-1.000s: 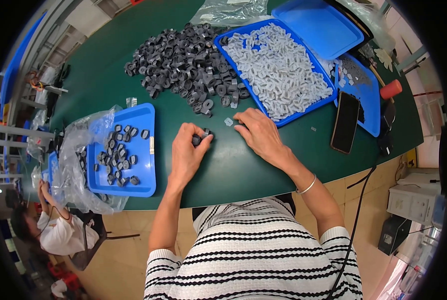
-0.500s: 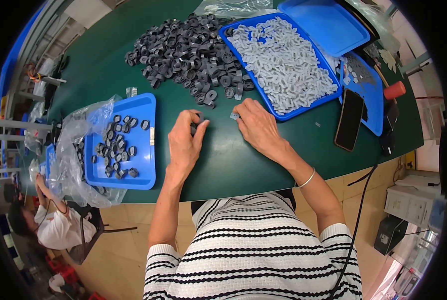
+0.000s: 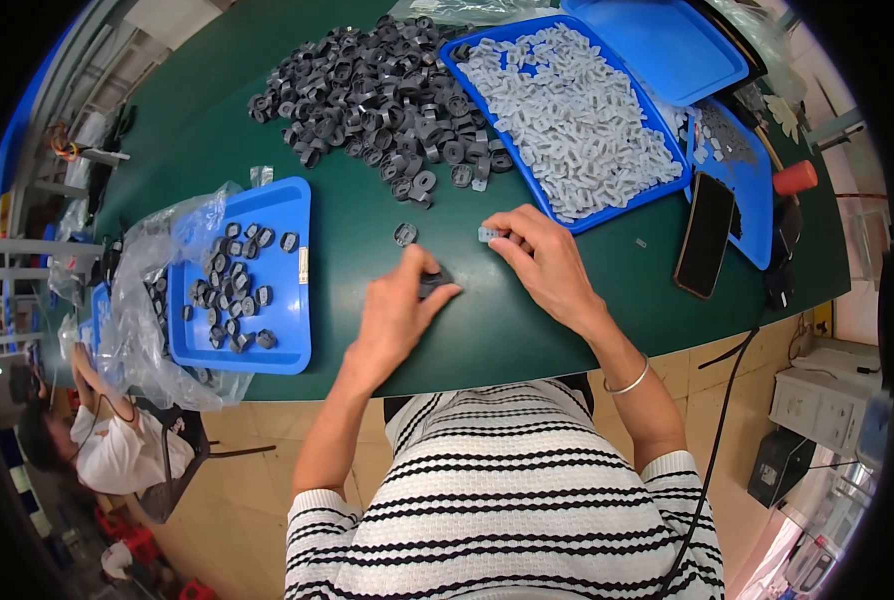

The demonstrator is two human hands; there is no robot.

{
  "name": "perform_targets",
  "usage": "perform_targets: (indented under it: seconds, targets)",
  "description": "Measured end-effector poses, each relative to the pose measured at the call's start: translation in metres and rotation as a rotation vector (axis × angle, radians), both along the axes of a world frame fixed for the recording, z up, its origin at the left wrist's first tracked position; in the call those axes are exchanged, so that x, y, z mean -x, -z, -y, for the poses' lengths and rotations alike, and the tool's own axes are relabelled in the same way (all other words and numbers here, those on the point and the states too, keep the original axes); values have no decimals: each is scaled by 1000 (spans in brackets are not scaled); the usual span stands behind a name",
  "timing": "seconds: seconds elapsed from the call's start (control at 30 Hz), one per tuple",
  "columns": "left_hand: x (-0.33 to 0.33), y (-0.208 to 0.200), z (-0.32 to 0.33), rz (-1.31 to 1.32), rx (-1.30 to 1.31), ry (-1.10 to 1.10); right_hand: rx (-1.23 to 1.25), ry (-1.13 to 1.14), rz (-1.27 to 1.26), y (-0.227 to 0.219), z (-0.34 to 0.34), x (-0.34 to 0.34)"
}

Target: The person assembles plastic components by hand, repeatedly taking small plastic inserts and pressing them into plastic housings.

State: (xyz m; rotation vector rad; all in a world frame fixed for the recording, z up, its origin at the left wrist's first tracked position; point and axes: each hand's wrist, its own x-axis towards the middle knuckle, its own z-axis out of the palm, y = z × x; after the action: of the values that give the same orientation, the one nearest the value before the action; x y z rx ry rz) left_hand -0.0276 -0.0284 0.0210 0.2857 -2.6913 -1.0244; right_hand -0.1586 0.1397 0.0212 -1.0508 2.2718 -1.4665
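Between the thumb and fingers of my left hand [image 3: 395, 308] is a dark grey round plastic part [image 3: 433, 282], partly covered by the fingers. My right hand [image 3: 545, 262] pinches a small pale translucent plastic piece [image 3: 487, 234]. Just beyond my left hand a single dark ring-shaped part [image 3: 405, 234] lies on the green table [image 3: 447, 350]. A large heap of dark grey ring-shaped parts [image 3: 367, 95] spreads at the far side. Right of it, a blue tray [image 3: 622, 212] is filled with small pale plastic pieces [image 3: 577, 125].
At left, a blue tray [image 3: 305, 300] holds several dark parts, with a clear plastic bag [image 3: 137, 310] along its left side. A phone [image 3: 705, 237], another blue tray [image 3: 757, 245] and a red cylinder [image 3: 795, 178] sit at right. A seated person [image 3: 117, 450] is at far left.
A dark ring-shaped part now lies loose on the table beyond my left hand. My left hand has moved nearer to me and rightward; my right hand has shifted slightly right with the pale piece.
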Motion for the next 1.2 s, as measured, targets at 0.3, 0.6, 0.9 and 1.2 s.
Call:
perform_targets:
  seconds: [0.3, 0.6, 0.9, 1.2]
  targets:
    - [5, 16, -6, 20, 291, 193, -150, -43, -367, 22, -17, -11]
    - [-4, 7, -17, 23, 192, -49, -93, -83, -349, 16, -17, -6]
    - [1, 15, -17, -76, -121, -15, -86, -236, -424, -3, 0, -11]
    - [-1, 13, -19, 139, -1109, -135, -123, -300, -494, -10, -3, -12]
